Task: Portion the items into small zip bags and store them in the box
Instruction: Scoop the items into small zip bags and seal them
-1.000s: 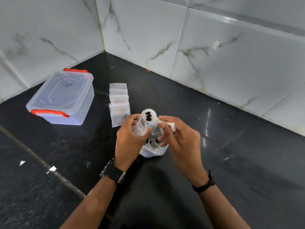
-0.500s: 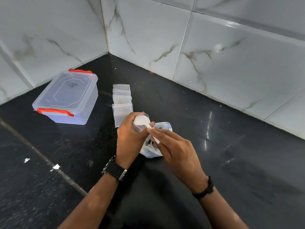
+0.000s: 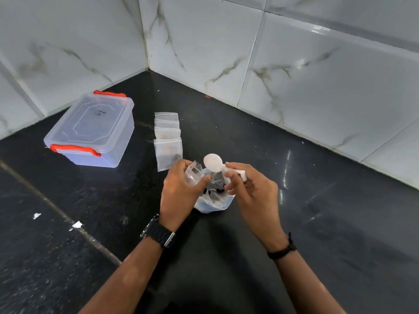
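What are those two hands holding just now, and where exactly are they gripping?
The left hand pinches a small zip bag near its open top. The right hand holds a white spoon by its handle, bowl empty.

The black counter [image 3: 317, 223] lies open to the right of the hands and toward the near edge. To the far left the lidded box [image 3: 90, 130] stands close to the left wall [image 3: 68, 41]. A row of small bags [image 3: 168, 137] lies between the box and the hands, leaving a bare strip beside the box. The big bag [image 3: 212, 200] sits between both hands. The right wall [image 3: 317, 75] closes the far side.
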